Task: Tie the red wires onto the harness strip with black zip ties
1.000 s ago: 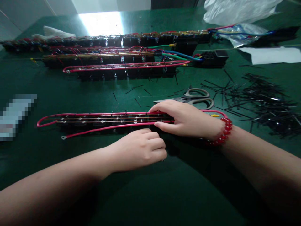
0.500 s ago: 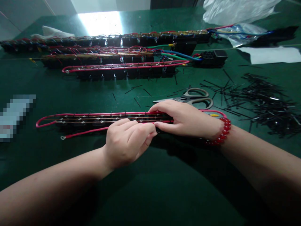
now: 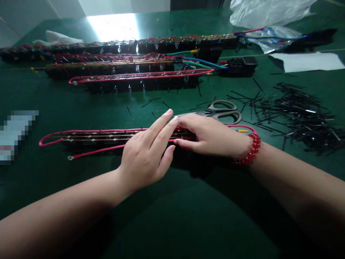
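Note:
A long black wired strip (image 3: 91,139), with thin metal bars along its top, lies crosswise on the green table. A red cable (image 3: 99,148) loops along both of its sides and ends at the left in a ring terminal (image 3: 70,158). My right hand (image 3: 212,136), a red bead bracelet at its wrist, spans the strip right of centre, thumb on the near side and fingers on the far side. My left hand (image 3: 147,154) is over the strip's middle, fingers stretched out toward the right fingertips and thumb apart. It covers part of the strip.
Behind my right hand lie scissors (image 3: 222,111). A pile of black cable ties (image 3: 304,115) spreads at the right, with loose ones around. Farther back stand several similar wired strips (image 3: 142,76), a white sheet (image 3: 309,62) and clear plastic bags (image 3: 269,14).
My left hand has gone from curled fingers at the strip's near edge to stretched fingers across its top. The right hand keeps its place on the strip. The view has shifted slightly.

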Demonstrator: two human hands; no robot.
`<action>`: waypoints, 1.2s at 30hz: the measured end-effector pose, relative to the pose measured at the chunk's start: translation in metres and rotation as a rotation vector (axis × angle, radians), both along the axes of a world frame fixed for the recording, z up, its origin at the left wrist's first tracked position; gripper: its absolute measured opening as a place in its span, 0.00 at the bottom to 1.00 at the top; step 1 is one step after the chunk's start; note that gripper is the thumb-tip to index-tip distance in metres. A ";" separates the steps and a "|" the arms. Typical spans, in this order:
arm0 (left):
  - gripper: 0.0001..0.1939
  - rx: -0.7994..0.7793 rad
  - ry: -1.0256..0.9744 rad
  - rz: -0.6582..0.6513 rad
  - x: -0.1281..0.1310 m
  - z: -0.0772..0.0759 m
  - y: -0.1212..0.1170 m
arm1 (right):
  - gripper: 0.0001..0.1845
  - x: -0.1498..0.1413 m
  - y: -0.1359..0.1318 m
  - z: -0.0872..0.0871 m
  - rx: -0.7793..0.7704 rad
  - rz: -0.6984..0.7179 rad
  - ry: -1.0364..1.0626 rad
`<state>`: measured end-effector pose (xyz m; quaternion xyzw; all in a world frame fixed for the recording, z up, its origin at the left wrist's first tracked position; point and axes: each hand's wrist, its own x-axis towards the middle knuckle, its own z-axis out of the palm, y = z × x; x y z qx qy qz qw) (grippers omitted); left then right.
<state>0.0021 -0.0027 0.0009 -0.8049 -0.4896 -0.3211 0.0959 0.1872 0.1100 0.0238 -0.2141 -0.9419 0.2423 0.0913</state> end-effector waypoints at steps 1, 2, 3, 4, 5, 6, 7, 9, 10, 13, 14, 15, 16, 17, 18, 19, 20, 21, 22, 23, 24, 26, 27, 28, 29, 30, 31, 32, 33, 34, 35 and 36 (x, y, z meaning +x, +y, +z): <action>0.25 0.002 0.010 -0.035 -0.001 0.000 0.001 | 0.20 0.000 0.000 0.000 0.004 0.002 0.004; 0.22 -0.002 0.024 -0.091 -0.002 0.000 0.001 | 0.19 0.000 0.000 0.000 0.006 0.008 0.007; 0.20 -0.010 0.042 -0.156 -0.003 0.000 0.001 | 0.19 0.000 0.000 0.000 0.005 0.015 0.005; 0.18 -0.020 0.061 -0.222 -0.003 0.000 0.001 | 0.18 0.000 0.001 0.001 0.003 0.020 -0.001; 0.17 -0.028 0.079 -0.277 -0.004 0.001 0.001 | 0.18 0.000 0.001 0.001 0.000 0.024 -0.010; 0.17 -0.030 0.091 -0.310 -0.004 0.001 0.000 | 0.19 0.000 0.001 0.001 -0.003 0.026 -0.017; 0.16 -0.021 0.095 -0.312 -0.004 0.002 0.000 | 0.19 0.000 0.001 0.001 -0.004 0.024 -0.018; 0.15 0.012 0.098 -0.228 -0.003 0.002 0.000 | 0.18 0.000 0.001 0.002 -0.008 0.027 -0.014; 0.15 0.014 0.106 -0.152 -0.003 0.002 0.000 | 0.18 0.000 0.001 0.002 -0.006 0.026 -0.005; 0.17 -0.084 0.153 0.085 -0.001 0.001 0.001 | 0.18 -0.001 0.000 0.002 0.007 0.016 0.014; 0.19 -0.135 0.169 0.128 0.000 0.001 0.002 | 0.18 -0.001 -0.001 0.002 0.008 0.011 0.014; 0.19 -0.175 0.182 0.151 0.000 0.000 0.003 | 0.19 -0.001 -0.001 0.002 0.005 0.007 0.011; 0.20 -0.204 0.192 0.157 0.000 0.000 0.004 | 0.19 -0.001 -0.001 0.002 0.001 0.005 0.007; 0.20 -0.220 0.199 0.157 0.000 0.000 0.004 | 0.20 -0.001 -0.002 0.002 -0.003 0.005 0.001; 0.20 -0.227 0.203 0.157 0.000 0.000 0.005 | 0.20 -0.001 -0.002 0.002 -0.005 0.002 -0.003; 0.20 -0.228 0.205 0.157 0.000 0.000 0.005 | 0.20 -0.001 -0.002 0.002 -0.007 -0.001 -0.007; 0.20 -0.229 0.204 0.156 0.000 0.000 0.005 | 0.20 -0.001 -0.001 0.002 -0.012 -0.003 -0.010; 0.19 -0.231 0.202 0.155 0.000 0.001 0.005 | 0.20 -0.001 -0.001 0.003 -0.019 0.001 -0.012; 0.20 -0.234 0.200 0.154 0.000 0.001 0.005 | 0.19 0.000 0.000 0.005 -0.034 0.011 -0.016; 0.20 -0.235 0.199 0.151 0.000 0.001 0.005 | 0.19 0.001 0.002 0.006 -0.055 0.022 -0.022; 0.20 -0.238 0.199 0.148 -0.001 0.000 0.004 | 0.19 0.002 0.003 0.009 -0.079 0.028 -0.035; 0.20 -0.247 0.198 0.134 -0.001 0.000 0.003 | 0.19 0.007 0.007 0.015 -0.114 0.009 -0.099; 0.21 -0.253 0.197 0.127 -0.001 -0.001 0.003 | 0.20 0.009 0.009 0.019 -0.119 -0.014 -0.150; 0.22 -0.260 0.196 0.119 -0.001 -0.001 0.002 | 0.21 0.011 0.011 0.022 -0.114 -0.034 -0.204; 0.23 -0.265 0.194 0.114 -0.001 -0.001 0.002 | 0.22 0.013 0.012 0.024 -0.112 -0.038 -0.246; 0.23 -0.269 0.194 0.111 -0.001 -0.001 0.002 | 0.23 0.015 0.013 0.026 -0.106 -0.032 -0.273; 0.24 -0.268 0.195 0.112 -0.001 -0.001 0.002 | 0.24 0.016 0.014 0.028 -0.100 -0.014 -0.285; 0.23 -0.266 0.196 0.115 -0.001 -0.001 0.002 | 0.25 0.017 0.014 0.028 -0.089 0.008 -0.286; 0.23 -0.262 0.196 0.119 -0.001 -0.001 0.002 | 0.25 0.017 0.014 0.028 -0.071 0.027 -0.283; 0.22 -0.258 0.194 0.123 -0.001 -0.001 0.002 | 0.25 0.017 0.014 0.028 -0.050 0.045 -0.283; 0.22 -0.254 0.192 0.126 -0.001 0.000 0.003 | 0.24 0.017 0.014 0.027 -0.030 0.056 -0.286; 0.21 -0.252 0.189 0.127 -0.001 0.000 0.003 | 0.24 0.017 0.014 0.026 -0.013 0.059 -0.290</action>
